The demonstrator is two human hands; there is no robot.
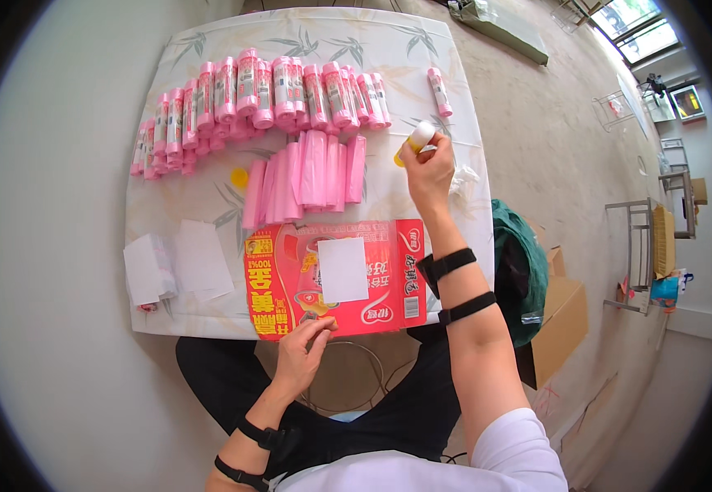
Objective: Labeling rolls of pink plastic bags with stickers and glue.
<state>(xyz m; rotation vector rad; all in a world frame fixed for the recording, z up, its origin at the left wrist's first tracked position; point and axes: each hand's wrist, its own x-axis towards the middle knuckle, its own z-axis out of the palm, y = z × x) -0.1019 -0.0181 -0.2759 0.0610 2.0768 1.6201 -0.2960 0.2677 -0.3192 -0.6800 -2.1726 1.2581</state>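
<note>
My right hand (430, 168) grips a glue stick (412, 146) with a yellow body and a white end, near the right side of the table. At the near edge of a red printed cardboard sheet (389, 283), my left hand (303, 348) rests with thumb and forefinger slightly apart, holding nothing that I can see. A white paper rectangle (344, 271) lies on the middle of this sheet. Beyond it are several unlabelled pink plastic rolls (313, 168). A round yellow cap (239, 177) lies to their left.
Labelled pink rolls (247, 82) stand in a long row across the table (208, 189), and one lone roll (439, 92) is at the far right. White papers (202, 258) lie at left. Crumpled tissue (463, 179), a green bag (518, 275) and a cardboard box (565, 320) are at right.
</note>
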